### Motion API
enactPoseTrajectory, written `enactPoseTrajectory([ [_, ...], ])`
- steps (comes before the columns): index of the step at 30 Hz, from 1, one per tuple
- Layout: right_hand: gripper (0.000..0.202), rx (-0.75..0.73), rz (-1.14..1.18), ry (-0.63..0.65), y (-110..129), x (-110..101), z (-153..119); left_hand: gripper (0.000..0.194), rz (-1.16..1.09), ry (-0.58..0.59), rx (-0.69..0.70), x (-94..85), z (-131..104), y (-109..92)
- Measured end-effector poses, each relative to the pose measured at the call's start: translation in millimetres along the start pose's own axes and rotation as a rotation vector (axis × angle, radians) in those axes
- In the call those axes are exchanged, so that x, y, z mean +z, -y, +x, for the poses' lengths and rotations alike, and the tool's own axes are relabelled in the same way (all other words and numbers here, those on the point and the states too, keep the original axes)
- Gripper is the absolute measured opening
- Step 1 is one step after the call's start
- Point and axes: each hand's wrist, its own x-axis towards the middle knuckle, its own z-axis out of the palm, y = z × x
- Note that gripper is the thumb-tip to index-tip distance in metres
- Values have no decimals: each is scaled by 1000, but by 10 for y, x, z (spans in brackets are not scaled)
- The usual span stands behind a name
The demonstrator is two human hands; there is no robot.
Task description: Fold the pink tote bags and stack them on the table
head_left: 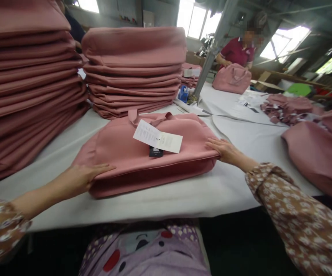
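A flat pink bag [131, 153] lies on the white table [183, 195] in front of me, handles toward the far side. A white paper tag [158, 138] and a small black label [156, 152] rest on top of it. My left hand [82, 177] grips the bag's near left corner, fingers over the top edge. My right hand [225, 149] presses against the bag's right end with fingers spread flat.
Two tall stacks of folded pink bags stand at the left [25, 88] and centre back [134, 73]. More pink bags [321, 153] and scraps [286, 109] lie right. A metal post [212, 53] rises behind. A person in red [236, 51] handles a bag [231, 78] across the table.
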Motion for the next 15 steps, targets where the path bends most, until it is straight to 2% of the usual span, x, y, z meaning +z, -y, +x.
enactPoseTrajectory([
  [2,41,96,-18,-81,121,254,-93,71,109,110,19,37,-10,-1],
  [4,36,190,-32,-148,235,486,-159,74,173,142,-15,51,-22,-48],
  [6,32,242,-26,-177,279,567,-158,74,165,150,-21,-2,-13,-116],
  [8,28,248,6,-170,236,436,-86,66,101,160,-15,-152,37,-156],
  [10,23,239,48,-152,153,149,18,56,35,189,-20,-369,114,-125],
  [13,12,244,117,-147,137,-267,101,38,15,245,-92,-647,178,69],
  [15,22,264,167,-181,259,-347,47,27,37,248,-143,-695,137,242],
])
